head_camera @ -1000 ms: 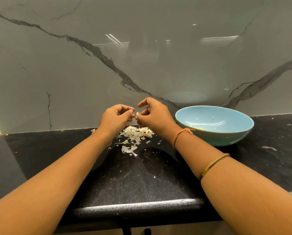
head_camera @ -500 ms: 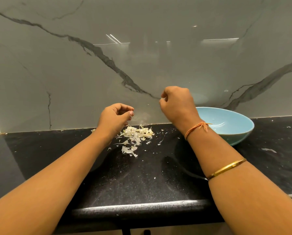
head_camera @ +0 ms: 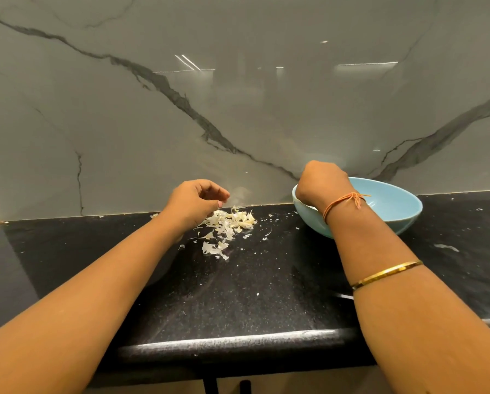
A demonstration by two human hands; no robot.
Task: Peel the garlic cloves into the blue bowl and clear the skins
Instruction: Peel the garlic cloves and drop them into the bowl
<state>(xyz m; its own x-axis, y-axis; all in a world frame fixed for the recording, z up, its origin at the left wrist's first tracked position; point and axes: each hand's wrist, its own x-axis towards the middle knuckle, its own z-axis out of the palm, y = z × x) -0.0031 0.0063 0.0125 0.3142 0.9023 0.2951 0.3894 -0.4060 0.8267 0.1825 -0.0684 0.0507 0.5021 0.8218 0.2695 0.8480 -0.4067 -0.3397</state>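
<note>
Left hand hovers over skins, fingers loose, seemingly empty; right hand at bowl's 9 o'clock rim, its fingers' state untellable.

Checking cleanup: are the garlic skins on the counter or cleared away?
On the counter: the skins lie in a loose pile by the left hand, outside the bowl.

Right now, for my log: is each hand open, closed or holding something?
Left hand: open, fingers loosely curled over the skins.
Right hand: cannot tell, fingers hidden over the bowl.
</note>
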